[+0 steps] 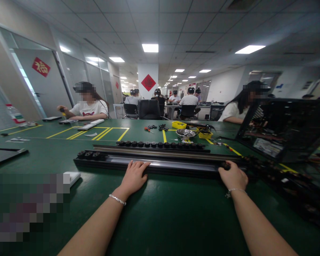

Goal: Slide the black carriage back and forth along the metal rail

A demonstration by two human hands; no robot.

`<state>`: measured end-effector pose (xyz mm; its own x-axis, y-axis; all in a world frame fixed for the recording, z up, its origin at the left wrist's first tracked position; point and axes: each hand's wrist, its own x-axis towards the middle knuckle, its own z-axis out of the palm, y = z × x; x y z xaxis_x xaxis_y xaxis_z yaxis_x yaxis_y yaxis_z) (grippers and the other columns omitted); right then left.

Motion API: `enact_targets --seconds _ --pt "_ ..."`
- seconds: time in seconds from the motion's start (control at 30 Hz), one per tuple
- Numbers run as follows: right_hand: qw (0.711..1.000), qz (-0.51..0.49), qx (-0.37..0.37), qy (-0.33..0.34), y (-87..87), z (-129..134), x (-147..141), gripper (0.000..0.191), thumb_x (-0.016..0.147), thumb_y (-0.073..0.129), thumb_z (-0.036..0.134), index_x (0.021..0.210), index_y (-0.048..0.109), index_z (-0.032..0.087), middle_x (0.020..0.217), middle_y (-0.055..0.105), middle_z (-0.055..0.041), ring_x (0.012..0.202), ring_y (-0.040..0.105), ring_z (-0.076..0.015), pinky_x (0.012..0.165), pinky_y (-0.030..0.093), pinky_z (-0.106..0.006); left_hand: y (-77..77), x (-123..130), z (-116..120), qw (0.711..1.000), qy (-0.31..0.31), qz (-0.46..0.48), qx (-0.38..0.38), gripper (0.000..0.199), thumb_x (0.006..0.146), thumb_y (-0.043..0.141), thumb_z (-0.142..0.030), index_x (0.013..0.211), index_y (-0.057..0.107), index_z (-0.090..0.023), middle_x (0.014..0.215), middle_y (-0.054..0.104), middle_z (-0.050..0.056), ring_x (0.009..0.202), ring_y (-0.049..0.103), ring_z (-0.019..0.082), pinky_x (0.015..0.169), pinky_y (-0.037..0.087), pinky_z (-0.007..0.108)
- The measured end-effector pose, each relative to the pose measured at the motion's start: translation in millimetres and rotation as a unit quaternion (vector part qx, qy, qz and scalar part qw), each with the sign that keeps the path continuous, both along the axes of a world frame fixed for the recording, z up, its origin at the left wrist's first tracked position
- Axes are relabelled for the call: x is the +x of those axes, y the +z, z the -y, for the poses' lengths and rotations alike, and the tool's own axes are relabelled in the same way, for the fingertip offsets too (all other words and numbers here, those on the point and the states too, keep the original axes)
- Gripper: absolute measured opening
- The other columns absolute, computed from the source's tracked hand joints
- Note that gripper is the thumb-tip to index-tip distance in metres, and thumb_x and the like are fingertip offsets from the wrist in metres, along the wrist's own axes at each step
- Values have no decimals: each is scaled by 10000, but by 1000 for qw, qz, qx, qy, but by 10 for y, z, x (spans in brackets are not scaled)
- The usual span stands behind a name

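A long black channel-shaped rail [173, 166] with a shiny inner face lies across the green table in front of me. My left hand [134, 177] rests on its near edge, fingers stretched over the rim and holding nothing. Toward the rail's right end, my right hand [234, 175] pinches a small black round part [225, 165], mostly covered by the fingers. Several black wheel-like parts [88, 155] sit at the left end of the rail. Just behind runs a brownish metal bar [160, 152], then another black strip holding a row of round parts [154, 145].
An open black computer case [272, 131] stands at the right, with a dark heap of parts [285, 181] before it. Farther back are a metal bowl [185, 133], a yellow tray [179, 124] and an orange-handled screwdriver [148, 130]. Co-workers sit across the table.
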<state>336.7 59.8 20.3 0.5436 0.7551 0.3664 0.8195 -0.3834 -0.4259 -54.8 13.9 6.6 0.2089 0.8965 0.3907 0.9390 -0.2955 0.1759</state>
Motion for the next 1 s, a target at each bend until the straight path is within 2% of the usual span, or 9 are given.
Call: enact_targets --seconds 0.47,1.0 --pt "1000 -16 5 -7 -40 -32 117 464 714 487 366 1135 588 201 950 662 -102 949 596 -269 902 408 -379 0 4 4 1000 3 0 2 517 772 519 -223 1282 466 -295 1150 571 32 1136 475 212 1099 170 471" --pt "999 -13 32 -11 -53 -12 114 507 694 501 393 1152 570 187 1031 645 -107 970 575 -267 914 390 -389 14 3 13 1000 4 -1 -3 519 782 514 -227 1292 453 -302 1157 569 32 1143 470 212 1101 161 469"
